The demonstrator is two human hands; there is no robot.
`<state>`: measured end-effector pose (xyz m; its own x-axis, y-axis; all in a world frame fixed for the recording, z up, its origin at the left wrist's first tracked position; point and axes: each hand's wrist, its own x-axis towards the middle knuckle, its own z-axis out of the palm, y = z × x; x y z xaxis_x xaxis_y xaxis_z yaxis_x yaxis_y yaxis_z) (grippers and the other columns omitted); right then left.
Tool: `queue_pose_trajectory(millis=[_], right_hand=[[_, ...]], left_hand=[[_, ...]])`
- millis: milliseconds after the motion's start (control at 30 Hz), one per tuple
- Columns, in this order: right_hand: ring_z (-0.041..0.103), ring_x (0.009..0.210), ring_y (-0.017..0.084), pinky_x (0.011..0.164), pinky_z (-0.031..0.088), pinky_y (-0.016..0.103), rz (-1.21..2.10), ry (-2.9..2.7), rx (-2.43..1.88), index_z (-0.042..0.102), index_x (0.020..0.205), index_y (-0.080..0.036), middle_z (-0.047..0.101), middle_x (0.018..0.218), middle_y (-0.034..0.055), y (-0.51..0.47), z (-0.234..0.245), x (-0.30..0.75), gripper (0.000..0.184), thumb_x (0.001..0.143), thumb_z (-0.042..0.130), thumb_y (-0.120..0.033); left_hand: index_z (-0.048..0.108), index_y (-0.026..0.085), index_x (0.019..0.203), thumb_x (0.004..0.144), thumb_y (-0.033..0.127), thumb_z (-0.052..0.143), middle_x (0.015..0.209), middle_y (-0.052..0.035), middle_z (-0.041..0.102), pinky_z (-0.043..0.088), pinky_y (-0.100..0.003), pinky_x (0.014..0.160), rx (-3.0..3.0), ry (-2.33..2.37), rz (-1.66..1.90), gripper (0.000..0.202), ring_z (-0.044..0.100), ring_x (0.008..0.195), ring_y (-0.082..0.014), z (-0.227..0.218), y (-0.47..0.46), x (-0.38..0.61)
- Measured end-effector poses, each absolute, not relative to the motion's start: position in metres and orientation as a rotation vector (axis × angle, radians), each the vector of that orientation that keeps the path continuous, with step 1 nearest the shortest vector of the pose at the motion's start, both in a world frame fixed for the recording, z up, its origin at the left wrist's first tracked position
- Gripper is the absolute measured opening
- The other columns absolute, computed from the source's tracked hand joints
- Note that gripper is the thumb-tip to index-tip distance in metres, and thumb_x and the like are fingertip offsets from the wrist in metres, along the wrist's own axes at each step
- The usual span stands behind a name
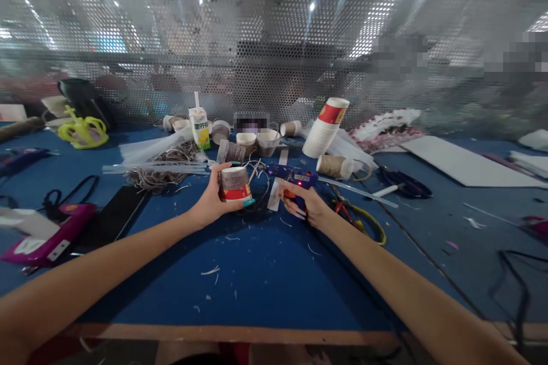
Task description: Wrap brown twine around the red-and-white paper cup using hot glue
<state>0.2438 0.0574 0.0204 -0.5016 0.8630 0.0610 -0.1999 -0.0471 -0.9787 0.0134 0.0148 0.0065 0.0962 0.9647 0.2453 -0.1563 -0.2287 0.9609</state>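
My left hand (213,201) grips a paper cup (236,191), its red band showing below and grey-brown cord wound around its upper part. In my right hand (309,203) is a blue hot glue gun (286,172), lit by a small red light, with its nozzle pointing left toward the cup. A long clear glue stick (357,191) runs out of the gun's back. Loose cord (265,182) curls between the cup and the gun. Beneath the gun lies a white strip (274,198) on the blue table.
Behind my hands stand a tilted stack of paper cups (322,136), a drink carton (200,128) with a straw and several cord-wrapped cups. A cord heap (165,168) and a purple power strip (55,236) lie left; scissors (405,182) and white board (466,162) right. Perforated metal (274,28) closes the back.
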Motion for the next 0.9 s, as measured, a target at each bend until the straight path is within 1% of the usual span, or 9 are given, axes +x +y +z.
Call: queue_pose_trajectory(millis=[100, 200, 267, 400, 533, 633, 733, 833, 900], right_hand=[[0.024, 0.022, 0.003, 0.024, 0.023, 0.016, 1.672, -1.409, -0.755, 0.061, 0.059, -0.017, 0.041, 0.030, -0.0090, 0.0572, 0.0207, 0.2427, 0.030, 0.072, 0.070, -0.043], [0.026, 0.022, 0.004, 0.024, 0.023, 0.016, 1.671, -1.403, -0.758, 0.061, 0.060, -0.017, 0.042, 0.031, -0.0088, 0.0568, 0.0198, 0.2428, 0.029, 0.073, 0.069, -0.042], [0.028, 0.023, 0.004, 0.025, 0.023, 0.016, 1.673, -1.402, -0.757, 0.061, 0.061, -0.017, 0.043, 0.032, -0.0084, 0.0566, 0.0192, 0.2430, 0.028, 0.074, 0.068, -0.041], [0.027, 0.023, 0.004, 0.025, 0.023, 0.016, 1.673, -1.399, -0.762, 0.061, 0.061, -0.017, 0.043, 0.032, -0.0082, 0.0565, 0.0189, 0.2426, 0.028, 0.076, 0.066, -0.040], [0.026, 0.023, 0.004, 0.025, 0.022, 0.016, 1.672, -1.390, -0.770, 0.061, 0.062, -0.017, 0.044, 0.032, -0.0082, 0.0558, 0.0200, 0.2420, 0.027, 0.076, 0.065, -0.040], [0.027, 0.023, 0.004, 0.026, 0.024, 0.016, 1.674, -1.379, -0.775, 0.061, 0.065, -0.018, 0.045, 0.033, -0.0081, 0.0548, 0.0210, 0.2416, 0.027, 0.076, 0.065, -0.041], [0.027, 0.024, 0.004, 0.025, 0.022, 0.016, 1.669, -1.368, -0.779, 0.061, 0.065, -0.018, 0.045, 0.034, -0.0079, 0.0543, 0.0214, 0.2411, 0.027, 0.075, 0.066, -0.042], [0.026, 0.023, 0.004, 0.024, 0.022, 0.017, 1.645, -1.359, -0.791, 0.061, 0.062, -0.018, 0.043, 0.033, -0.0080, 0.0536, 0.0217, 0.2407, 0.027, 0.073, 0.067, -0.041], [0.025, 0.023, 0.004, 0.024, 0.023, 0.017, 1.609, -1.347, -0.803, 0.061, 0.061, -0.017, 0.043, 0.032, -0.0076, 0.0520, 0.0230, 0.2412, 0.027, 0.075, 0.067, -0.040]], left_hand=[[0.030, 0.028, 0.128, 0.054, 0.017, 0.085, 0.120, -0.0080, 0.054, 0.053, -0.045, 0.093, 1.341, 0.889, 1.308, 0.092, 0.065, 0.099, -0.0240, 0.0073, 0.0141, 0.0153], [0.027, 0.027, 0.131, 0.044, 0.015, 0.089, 0.130, -0.0123, 0.048, 0.049, -0.050, 0.099, 1.372, 0.922, 1.342, 0.107, 0.060, 0.112, -0.0293, 0.0059, 0.0149, 0.0165], [0.029, 0.026, 0.130, 0.043, 0.017, 0.090, 0.132, -0.0137, 0.045, 0.046, -0.053, 0.102, 1.365, 0.978, 1.380, 0.106, 0.057, 0.116, -0.0313, 0.0044, 0.0165, 0.0161], [0.031, 0.024, 0.124, 0.047, 0.020, 0.089, 0.127, -0.0139, 0.048, 0.045, -0.057, 0.102, 1.315, 1.034, 1.383, 0.096, 0.057, 0.115, -0.0319, 0.0023, 0.0199, 0.0143], [0.030, 0.025, 0.123, 0.046, 0.019, 0.089, 0.126, -0.0141, 0.048, 0.047, -0.057, 0.100, 1.300, 1.011, 1.364, 0.097, 0.059, 0.112, -0.0316, 0.0035, 0.0197, 0.0142], [0.030, 0.027, 0.122, 0.044, 0.015, 0.089, 0.124, -0.0121, 0.051, 0.051, -0.053, 0.095, 1.262, 0.927, 1.351, 0.099, 0.063, 0.105, -0.0294, 0.0054, 0.0183, 0.0150], [0.033, 0.026, 0.119, 0.047, 0.016, 0.088, 0.118, -0.0096, 0.056, 0.053, -0.050, 0.093, 1.251, 0.906, 1.341, 0.091, 0.066, 0.099, -0.0269, 0.0055, 0.0189, 0.0147], [0.038, 0.025, 0.114, 0.051, 0.019, 0.087, 0.117, -0.0084, 0.056, 0.053, -0.047, 0.094, 1.255, 0.977, 1.386, 0.081, 0.065, 0.100, -0.0260, 0.0038, 0.0210, 0.0131], [0.037, 0.026, 0.116, 0.050, 0.017, 0.087, 0.120, -0.0079, 0.055, 0.051, -0.047, 0.098, 1.228, 0.988, 1.417, 0.083, 0.064, 0.104, -0.0260, 0.0027, 0.0220, 0.0123]])
